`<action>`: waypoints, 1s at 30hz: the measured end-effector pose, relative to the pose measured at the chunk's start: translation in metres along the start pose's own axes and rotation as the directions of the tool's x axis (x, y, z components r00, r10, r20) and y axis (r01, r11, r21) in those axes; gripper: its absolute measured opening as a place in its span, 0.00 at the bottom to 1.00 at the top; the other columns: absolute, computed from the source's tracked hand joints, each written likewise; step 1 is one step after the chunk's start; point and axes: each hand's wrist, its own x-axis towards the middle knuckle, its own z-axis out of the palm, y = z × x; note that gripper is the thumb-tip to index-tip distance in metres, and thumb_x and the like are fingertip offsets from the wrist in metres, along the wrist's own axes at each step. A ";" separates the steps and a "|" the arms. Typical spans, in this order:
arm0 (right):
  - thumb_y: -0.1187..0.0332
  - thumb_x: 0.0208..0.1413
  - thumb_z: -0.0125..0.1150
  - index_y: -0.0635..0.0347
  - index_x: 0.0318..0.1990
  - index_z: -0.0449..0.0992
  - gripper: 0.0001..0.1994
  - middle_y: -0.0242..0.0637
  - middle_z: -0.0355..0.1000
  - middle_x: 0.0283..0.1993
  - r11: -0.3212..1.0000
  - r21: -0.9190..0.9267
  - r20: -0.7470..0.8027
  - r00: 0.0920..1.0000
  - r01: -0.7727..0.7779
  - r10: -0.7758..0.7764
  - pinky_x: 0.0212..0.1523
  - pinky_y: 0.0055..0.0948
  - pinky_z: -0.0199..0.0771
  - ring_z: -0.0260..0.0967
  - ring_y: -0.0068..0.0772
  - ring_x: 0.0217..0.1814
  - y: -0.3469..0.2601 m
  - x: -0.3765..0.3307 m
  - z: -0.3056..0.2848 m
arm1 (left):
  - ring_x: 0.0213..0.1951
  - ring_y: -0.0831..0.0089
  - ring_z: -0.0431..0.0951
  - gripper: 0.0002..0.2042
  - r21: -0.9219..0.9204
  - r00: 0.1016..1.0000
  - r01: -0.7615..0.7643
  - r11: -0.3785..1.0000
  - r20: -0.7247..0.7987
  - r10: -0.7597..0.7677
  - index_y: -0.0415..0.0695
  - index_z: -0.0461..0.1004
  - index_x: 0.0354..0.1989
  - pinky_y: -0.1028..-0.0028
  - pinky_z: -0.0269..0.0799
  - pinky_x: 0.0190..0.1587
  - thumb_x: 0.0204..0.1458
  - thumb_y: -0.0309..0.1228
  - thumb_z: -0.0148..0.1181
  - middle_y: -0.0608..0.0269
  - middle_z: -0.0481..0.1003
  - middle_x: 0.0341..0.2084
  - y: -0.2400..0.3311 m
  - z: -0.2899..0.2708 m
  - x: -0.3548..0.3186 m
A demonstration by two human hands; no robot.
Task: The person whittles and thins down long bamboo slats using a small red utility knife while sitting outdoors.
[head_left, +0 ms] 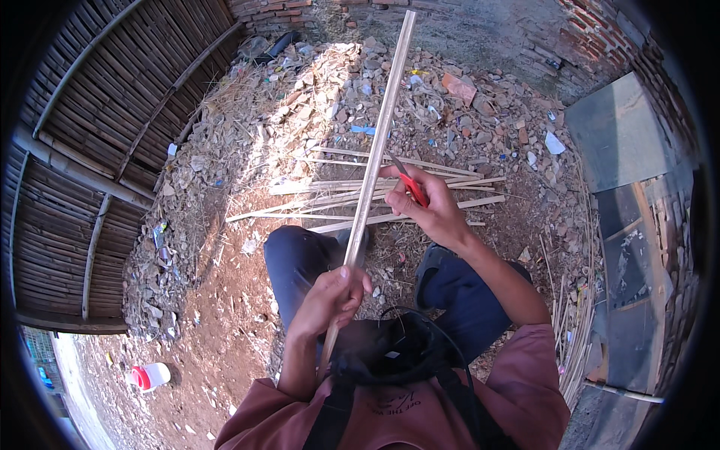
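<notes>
My left hand [331, 294] grips the near end of a long pale bamboo strip [377, 142] that runs up and away toward the top of the view. My right hand [427, 204] holds a red-handled knife [411, 187], its blade laid against the strip about halfway along. Both hands sit above my knees in dark blue trousers. Several cut bamboo strips [390, 187] lie crosswise on the ground just beyond my right hand.
Rubble and broken bricks [420, 97] cover the ground ahead. A woven bamboo wall [97, 127] curves along the left. A white bottle with a red cap [150, 375] lies at lower left. Thin bamboo sticks [577, 330] and grey slabs [622, 135] are on the right.
</notes>
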 end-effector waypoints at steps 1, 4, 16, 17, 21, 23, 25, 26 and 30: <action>0.61 0.69 0.67 0.63 0.54 0.79 0.16 0.30 0.78 0.34 1.000 0.000 -0.001 1.000 -0.001 0.001 0.43 0.24 0.73 0.75 0.19 0.37 0.003 0.000 0.003 | 0.13 0.84 0.59 0.28 0.014 1.000 -0.007 1.000 0.019 0.006 0.38 0.73 0.45 0.80 0.58 0.13 0.75 0.54 0.40 0.73 0.60 0.17 -0.001 0.000 0.001; 0.61 0.69 0.66 0.66 0.51 0.80 0.15 0.34 0.80 0.36 0.985 0.156 0.081 0.995 -0.073 0.060 0.46 0.25 0.77 0.79 0.22 0.40 0.016 0.000 0.007 | 0.16 0.80 0.68 0.27 0.071 0.998 -0.037 0.997 0.062 0.033 0.36 0.73 0.51 0.78 0.69 0.14 0.76 0.53 0.41 0.68 0.66 0.21 -0.010 -0.004 0.005; 0.64 0.70 0.64 0.67 0.46 0.82 0.12 0.36 0.82 0.36 0.985 0.170 -0.172 0.983 -0.043 0.072 0.47 0.27 0.77 0.79 0.24 0.40 -0.006 0.004 -0.015 | 0.32 0.81 0.78 0.11 0.448 0.975 -0.147 0.882 -0.084 0.205 0.39 0.74 0.53 0.79 0.80 0.32 0.69 0.32 0.62 0.69 0.74 0.30 -0.013 -0.004 -0.003; 0.64 0.70 0.64 0.66 0.47 0.82 0.12 0.34 0.81 0.35 0.986 0.161 -0.195 0.978 -0.038 0.070 0.44 0.27 0.77 0.78 0.22 0.38 -0.007 0.003 -0.017 | 0.32 0.81 0.78 0.11 0.447 0.975 -0.148 0.882 -0.084 0.206 0.39 0.74 0.53 0.79 0.80 0.32 0.69 0.32 0.62 0.69 0.74 0.30 -0.010 -0.003 -0.005; 0.61 0.72 0.61 0.63 0.49 0.81 0.13 0.28 0.75 0.30 0.986 0.124 -0.178 0.976 -0.108 0.129 0.33 0.26 0.69 0.69 0.17 0.30 -0.008 0.001 -0.023 | 0.24 0.89 0.68 0.10 0.343 0.972 -0.047 0.938 -0.201 0.122 0.40 0.76 0.50 0.83 0.63 0.25 0.70 0.34 0.62 0.77 0.70 0.24 0.001 0.005 -0.010; 0.57 0.74 0.57 0.63 0.49 0.79 0.16 0.27 0.71 0.28 0.993 0.096 -0.162 0.985 0.076 -0.060 0.28 0.26 0.60 0.61 0.16 0.27 -0.015 0.000 -0.013 | 0.22 0.91 0.64 0.10 0.350 0.967 -0.071 0.934 -0.204 0.150 0.41 0.77 0.49 0.83 0.58 0.24 0.70 0.34 0.62 0.79 0.69 0.23 0.005 0.009 -0.010; 0.55 0.74 0.55 0.63 0.48 0.78 0.17 0.29 0.71 0.28 0.974 -0.071 -0.153 0.963 0.213 -0.222 0.28 0.25 0.60 0.62 0.17 0.27 0.000 -0.001 -0.007 | 0.23 0.91 0.62 0.09 0.417 0.958 -0.129 0.900 -0.181 0.222 0.42 0.76 0.48 0.84 0.54 0.25 0.69 0.34 0.63 0.80 0.69 0.24 0.009 0.013 -0.009; 0.54 0.74 0.54 0.64 0.47 0.76 0.19 0.30 0.71 0.28 0.910 -0.234 -0.119 0.919 0.342 -0.376 0.28 0.24 0.60 0.62 0.19 0.27 0.004 -0.003 -0.004 | 0.23 0.91 0.62 0.09 0.416 0.958 -0.130 0.900 -0.181 0.223 0.42 0.76 0.48 0.84 0.54 0.25 0.69 0.34 0.63 0.80 0.69 0.24 0.011 0.015 -0.009; 0.59 0.69 0.65 0.63 0.42 0.77 0.14 0.38 0.76 0.31 0.740 -0.516 0.023 0.870 0.432 -0.492 0.29 0.33 0.73 0.77 0.35 0.28 0.002 -0.014 0.011 | 0.25 0.92 0.63 0.10 0.443 0.929 -0.215 0.870 -0.182 0.323 0.42 0.75 0.47 0.84 0.56 0.27 0.68 0.34 0.64 0.80 0.69 0.26 0.015 0.021 -0.006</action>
